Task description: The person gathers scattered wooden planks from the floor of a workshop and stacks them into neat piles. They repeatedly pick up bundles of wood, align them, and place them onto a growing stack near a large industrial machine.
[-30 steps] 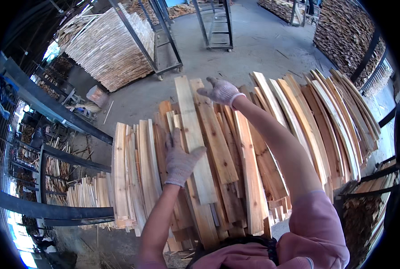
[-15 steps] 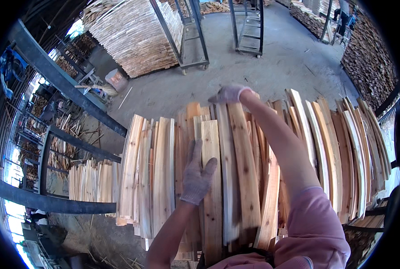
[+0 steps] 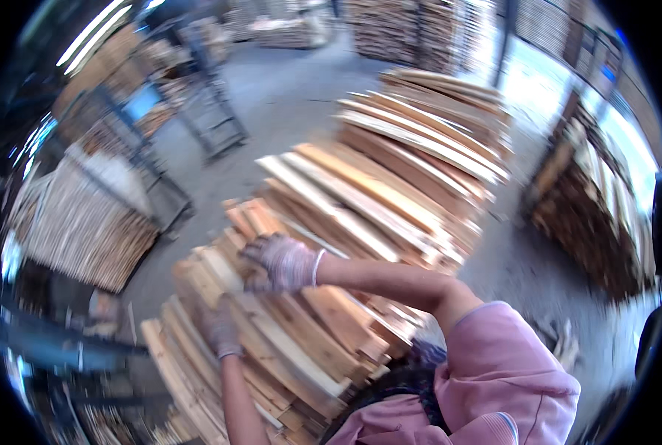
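Note:
A long row of sawn wooden planks [image 3: 282,334] lies side by side in front of me, running from the lower left toward the upper right. My gloved right hand [image 3: 286,263] is over the planks near their far ends, palm down, fingers apart, at or just above the wood. My gloved left hand [image 3: 218,326] rests on or just above the planks to the left and nearer. Motion smears its fingers, so its grip is unclear. Whether either hand touches a particular plank does not show.
A tall pale lumber stack [image 3: 86,222] stands at the left beside a dark metal rack [image 3: 156,185]. Another rack [image 3: 216,122] is farther off. More planks [image 3: 420,133] extend to the upper right; a separate wood pile [image 3: 590,208] stands at the right on the concrete floor [image 3: 294,96].
The view has swung to the right and blurred. My right hand has come back from the planks' far ends, closer to my left hand, which now lies over planks farther left in view.

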### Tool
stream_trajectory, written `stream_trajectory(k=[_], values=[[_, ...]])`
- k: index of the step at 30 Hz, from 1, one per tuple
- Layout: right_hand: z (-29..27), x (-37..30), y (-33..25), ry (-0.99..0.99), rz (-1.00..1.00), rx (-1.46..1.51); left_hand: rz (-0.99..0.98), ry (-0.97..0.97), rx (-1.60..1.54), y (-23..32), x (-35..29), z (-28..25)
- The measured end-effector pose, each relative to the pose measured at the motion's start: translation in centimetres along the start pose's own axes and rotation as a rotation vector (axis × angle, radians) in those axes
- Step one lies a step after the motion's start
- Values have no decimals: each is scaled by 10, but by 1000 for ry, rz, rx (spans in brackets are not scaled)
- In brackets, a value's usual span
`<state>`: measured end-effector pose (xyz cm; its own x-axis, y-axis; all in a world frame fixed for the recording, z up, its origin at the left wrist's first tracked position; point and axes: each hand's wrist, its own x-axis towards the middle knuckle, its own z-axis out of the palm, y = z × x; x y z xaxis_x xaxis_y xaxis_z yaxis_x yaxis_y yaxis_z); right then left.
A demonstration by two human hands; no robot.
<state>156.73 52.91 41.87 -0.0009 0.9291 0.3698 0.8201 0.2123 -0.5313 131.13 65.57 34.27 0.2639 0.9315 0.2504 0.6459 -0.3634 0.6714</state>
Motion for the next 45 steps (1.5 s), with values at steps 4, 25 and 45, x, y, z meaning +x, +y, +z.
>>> stream_trajectory(k=[4, 25, 45], values=[[-6, -177, -73, 39, 109, -52, 64, -74, -118, -41, 7, -9], [130, -775, -168, 329, 1811, 408, 598, 36, 85, 107, -192, 140], [72, -1061, -232, 1192, 1992, 542, 1075, -1235, 372, 250, -590, 361]])
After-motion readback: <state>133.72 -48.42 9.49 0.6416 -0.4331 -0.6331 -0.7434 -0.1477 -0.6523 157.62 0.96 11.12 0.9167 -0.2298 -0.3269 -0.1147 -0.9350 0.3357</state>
